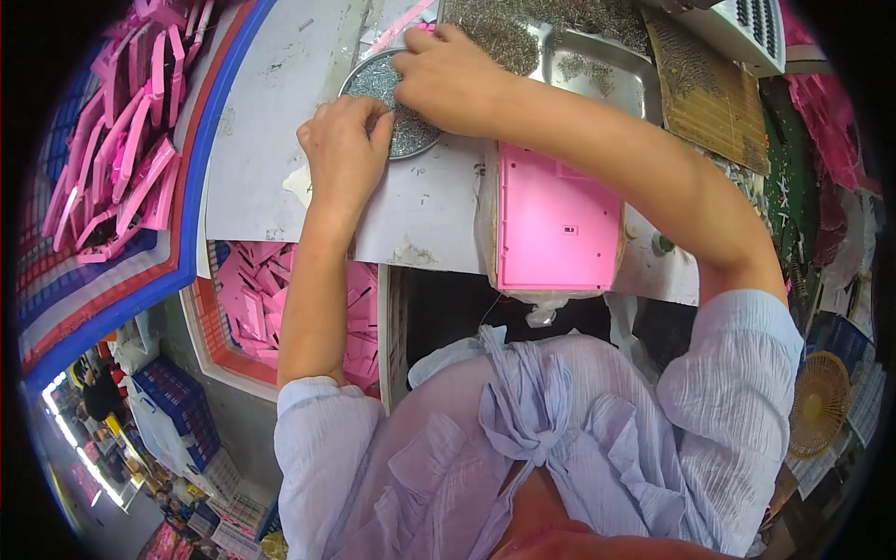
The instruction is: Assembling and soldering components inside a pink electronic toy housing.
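Observation:
A round metal dish (pixel 411 140) full of small silvery screws stands on the white worktop. My left hand (pixel 343 140) is at the dish's near left edge, its fingers curled in and the fingertips hidden. From the right my right hand (pixel 450 86) reaches across the dish's far side with bent fingers, the tips over or beyond the rim. What either hand pinches, if anything, does not show. Below my right forearm a flat pink plastic panel (pixel 560 229) with a raised edge lies near the worktop's front edge, apart from both hands.
Beyond my right forearm sits a metal tray (pixel 644 79) with heaps of small screws, beside a cardboard piece (pixel 700 84) with more. Pink parts fill a basket (pixel 121 140) at left and a crate (pixel 266 299) under the worktop. A white machine (pixel 747 33) stands far right.

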`<state>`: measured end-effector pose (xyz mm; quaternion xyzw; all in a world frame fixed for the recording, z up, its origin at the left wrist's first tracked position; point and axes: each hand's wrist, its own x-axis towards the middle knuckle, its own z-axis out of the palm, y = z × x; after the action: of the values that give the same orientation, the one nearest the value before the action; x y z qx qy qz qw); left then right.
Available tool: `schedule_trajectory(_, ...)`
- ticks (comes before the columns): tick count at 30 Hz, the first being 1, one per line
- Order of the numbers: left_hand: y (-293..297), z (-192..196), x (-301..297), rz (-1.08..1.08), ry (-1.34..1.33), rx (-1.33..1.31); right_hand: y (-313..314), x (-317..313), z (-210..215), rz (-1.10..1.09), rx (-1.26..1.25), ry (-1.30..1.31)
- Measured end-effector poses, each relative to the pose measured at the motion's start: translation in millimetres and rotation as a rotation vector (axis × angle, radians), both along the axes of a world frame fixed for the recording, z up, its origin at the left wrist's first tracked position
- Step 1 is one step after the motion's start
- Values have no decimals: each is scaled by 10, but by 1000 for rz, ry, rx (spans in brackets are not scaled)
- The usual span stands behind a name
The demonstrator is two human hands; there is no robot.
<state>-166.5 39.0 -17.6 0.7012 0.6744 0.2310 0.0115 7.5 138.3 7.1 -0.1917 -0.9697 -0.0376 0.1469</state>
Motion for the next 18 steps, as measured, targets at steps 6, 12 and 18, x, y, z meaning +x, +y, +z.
schedule_trajectory(6, -14, -4, -58, 45, 91, 49, 183, -335, 18, -73, -92, -243)
schedule_trajectory(12, -5, 54, -38, 80, 41, 16, 232, -296, 3, -4, 94, -148)
schedule_trajectory(18, -328, 350, 511, -152, -677, -328, 337, -338, -75, -96, -52, 22)
